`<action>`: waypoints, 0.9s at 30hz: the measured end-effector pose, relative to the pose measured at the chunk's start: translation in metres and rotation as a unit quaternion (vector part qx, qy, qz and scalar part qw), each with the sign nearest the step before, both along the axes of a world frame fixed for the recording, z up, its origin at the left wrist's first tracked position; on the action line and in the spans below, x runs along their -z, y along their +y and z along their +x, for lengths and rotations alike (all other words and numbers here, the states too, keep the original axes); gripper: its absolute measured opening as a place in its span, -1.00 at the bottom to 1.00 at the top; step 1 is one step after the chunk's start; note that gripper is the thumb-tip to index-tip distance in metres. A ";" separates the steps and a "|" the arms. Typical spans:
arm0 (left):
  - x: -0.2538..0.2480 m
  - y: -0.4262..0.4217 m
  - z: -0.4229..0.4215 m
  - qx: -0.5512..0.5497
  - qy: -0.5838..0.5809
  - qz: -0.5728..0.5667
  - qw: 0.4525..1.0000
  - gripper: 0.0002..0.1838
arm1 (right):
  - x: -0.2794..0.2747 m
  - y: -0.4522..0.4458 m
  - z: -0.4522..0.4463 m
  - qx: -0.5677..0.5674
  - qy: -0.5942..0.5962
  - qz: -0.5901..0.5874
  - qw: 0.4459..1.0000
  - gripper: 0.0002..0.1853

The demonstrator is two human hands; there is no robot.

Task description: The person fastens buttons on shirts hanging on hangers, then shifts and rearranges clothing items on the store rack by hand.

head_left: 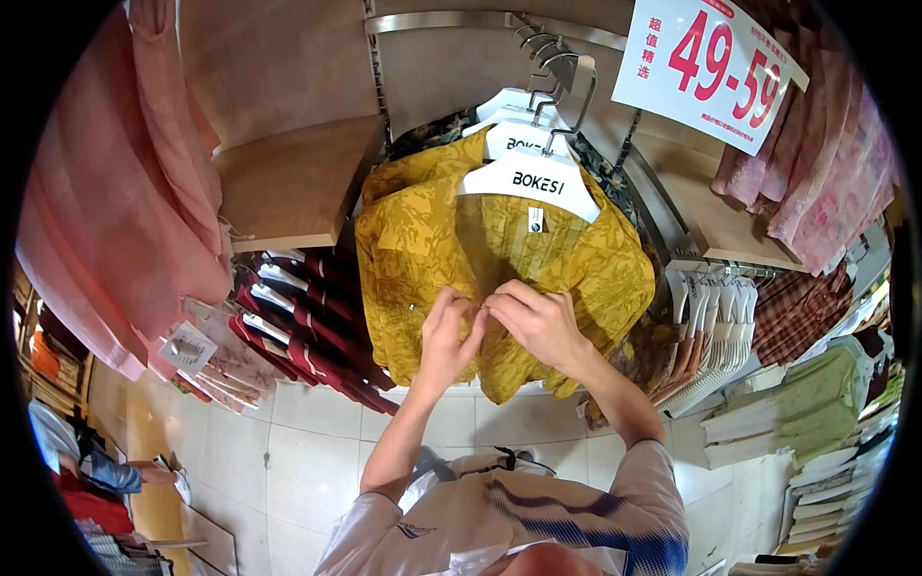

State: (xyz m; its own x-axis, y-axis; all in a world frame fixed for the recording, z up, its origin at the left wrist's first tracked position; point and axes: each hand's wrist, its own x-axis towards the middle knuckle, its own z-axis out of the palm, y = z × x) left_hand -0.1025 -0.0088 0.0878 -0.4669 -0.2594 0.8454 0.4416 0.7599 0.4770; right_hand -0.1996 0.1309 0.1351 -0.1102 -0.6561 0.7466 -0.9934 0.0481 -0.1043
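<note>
A mustard-yellow patterned shirt hangs on a white hanger marked BOKESI, its neck spread wide with a small label inside. At the front opening my left hand pinches the cloth, thumb and fingers together. Close beside it, my right hand is also closed at the shirt's front edge, its fingertips nearly meeting those of the left. Whatever small part lies between the fingertips is hidden. Behind the front hanger are more white hangers and a dark floral garment.
A metal rail carries the hangers. Wooden shelves flank it. Maroon garments hang at lower left, pink clothing farther left. A price sign stands at upper right, above striped clothes. Below is a tiled floor.
</note>
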 end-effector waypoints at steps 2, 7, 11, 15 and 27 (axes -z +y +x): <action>-0.001 -0.001 0.000 0.001 -0.003 0.002 1.000 -0.69 | 0.000 0.000 0.000 0.004 0.000 0.003 1.000 -0.90; -0.005 -0.004 0.002 0.031 -0.011 0.004 0.999 -0.68 | 0.002 0.000 -0.003 0.000 -0.001 0.006 1.000 -0.89; -0.005 -0.007 0.002 0.034 -0.026 0.003 0.999 -0.67 | 0.004 -0.001 -0.006 -0.010 0.011 0.017 1.000 -0.83; -0.006 -0.006 0.002 0.029 -0.023 -0.002 0.999 -0.68 | 0.004 -0.001 -0.006 -0.016 0.002 0.023 1.000 -0.80; -0.006 0.000 0.003 0.012 -0.021 0.007 1.000 -0.67 | 0.001 0.001 -0.002 0.000 -0.018 0.009 1.000 -0.89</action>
